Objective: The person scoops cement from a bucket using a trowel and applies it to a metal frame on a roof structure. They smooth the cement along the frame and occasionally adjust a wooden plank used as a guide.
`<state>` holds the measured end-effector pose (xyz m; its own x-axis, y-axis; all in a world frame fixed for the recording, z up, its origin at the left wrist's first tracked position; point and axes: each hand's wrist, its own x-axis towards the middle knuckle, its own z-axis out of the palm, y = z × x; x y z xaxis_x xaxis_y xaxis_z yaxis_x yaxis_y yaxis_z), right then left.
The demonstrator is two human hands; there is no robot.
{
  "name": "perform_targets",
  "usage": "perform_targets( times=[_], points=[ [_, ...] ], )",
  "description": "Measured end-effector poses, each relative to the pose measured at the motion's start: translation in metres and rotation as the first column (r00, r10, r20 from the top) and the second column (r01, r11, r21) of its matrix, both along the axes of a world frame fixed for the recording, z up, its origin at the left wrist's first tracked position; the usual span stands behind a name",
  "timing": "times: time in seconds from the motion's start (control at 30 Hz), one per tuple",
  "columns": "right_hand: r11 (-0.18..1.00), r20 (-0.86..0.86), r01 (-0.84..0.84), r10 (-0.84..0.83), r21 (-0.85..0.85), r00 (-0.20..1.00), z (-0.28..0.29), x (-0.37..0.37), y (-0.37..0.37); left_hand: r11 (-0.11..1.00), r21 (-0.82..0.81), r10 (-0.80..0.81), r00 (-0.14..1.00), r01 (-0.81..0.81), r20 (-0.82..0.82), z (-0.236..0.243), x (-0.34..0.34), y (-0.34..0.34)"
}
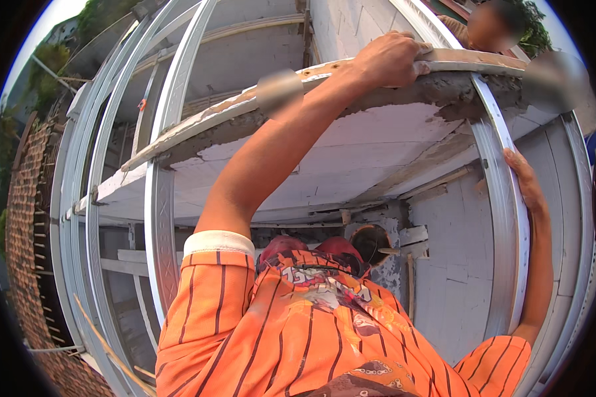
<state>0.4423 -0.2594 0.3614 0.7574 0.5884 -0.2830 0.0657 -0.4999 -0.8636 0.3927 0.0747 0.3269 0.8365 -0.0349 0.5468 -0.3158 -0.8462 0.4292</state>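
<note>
Silver steel channel [500, 218] at three o'clock might shift if the right hand [528, 182], half-curled against its edge, closure unclear, slips while the left hand [387, 59] clasps the wooden batten [469, 59] at one o'clock.

Shiny metal channel [498, 218], matt block wall [377, 139]
The plank [470, 61] is rough, dull wood; the mortar [453, 89] is coarse; the striped shirt [271, 331] is matt cloth.

This was an open-air building site: bare metal beams [160, 238] ran past unplastered block walls [450, 231] and rough mortar [444, 86]
</note>
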Motion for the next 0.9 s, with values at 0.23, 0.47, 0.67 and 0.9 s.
perform_targets(
  times=[0.23, 0.47, 0.67, 0.9],
  points=[
    [0.997, 0.008, 0.073, -0.073, -0.001, 0.997, 0.002, -0.003, -0.014, 0.999, -0.018, 0.032, 0.999, -0.032, 0.013, 0.003, 0.014, -0.005],
    [0.997, -0.031, 0.056, -0.055, 0.05, 0.998, 0.003, -0.005, 0.008, 0.999, 0.036, 0.036, 0.999, -0.035, -0.033, 0.01, 0.035, 0.003],
    [0.998, 0.083, -0.041, 0.045, -0.045, 0.996, 0.001, 0.009, -0.003, 0.999, 0.04, 0.013, 0.999, -0.012, -0.033, 0.002, -0.026, 0.016],
    [0.987, 0.107, -0.092, 0.107, -0.135, 0.989, 0.005, 0.006, -0.002, 0.998, 0.041, 0.046, 0.997, -0.044, -0.062, 0.011, -0.027, 0.014]
  ],
)
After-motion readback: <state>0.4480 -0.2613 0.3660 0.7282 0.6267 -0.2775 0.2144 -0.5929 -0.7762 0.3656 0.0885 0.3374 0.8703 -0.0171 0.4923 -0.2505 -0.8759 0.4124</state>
